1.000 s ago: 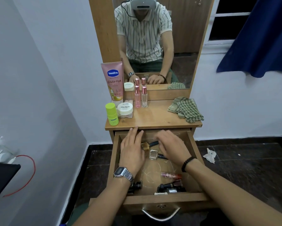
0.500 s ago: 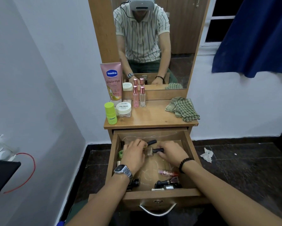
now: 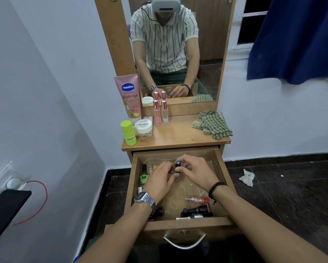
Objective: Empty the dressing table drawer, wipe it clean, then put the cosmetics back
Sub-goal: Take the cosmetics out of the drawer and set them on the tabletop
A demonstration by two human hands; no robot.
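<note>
Hands (image 3: 180, 172) pinch black-capped bottle (image 3: 177, 166) mid-drawer (image 3: 189, 225), walls clear.

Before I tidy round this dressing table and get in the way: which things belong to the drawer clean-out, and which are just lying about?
Part of the job:
- open drawer
- black-capped bottle held by the right hand, left hand alongside
- green nail polish
- pink tube
- Vaseline tube
- checked cloth

Just lying about:
- crumpled tissue on the floor
- red cable
- blue curtain

Steel wristwatch (image 3: 145, 198), black bead bracelet (image 3: 216, 188), bare forearms.
</note>
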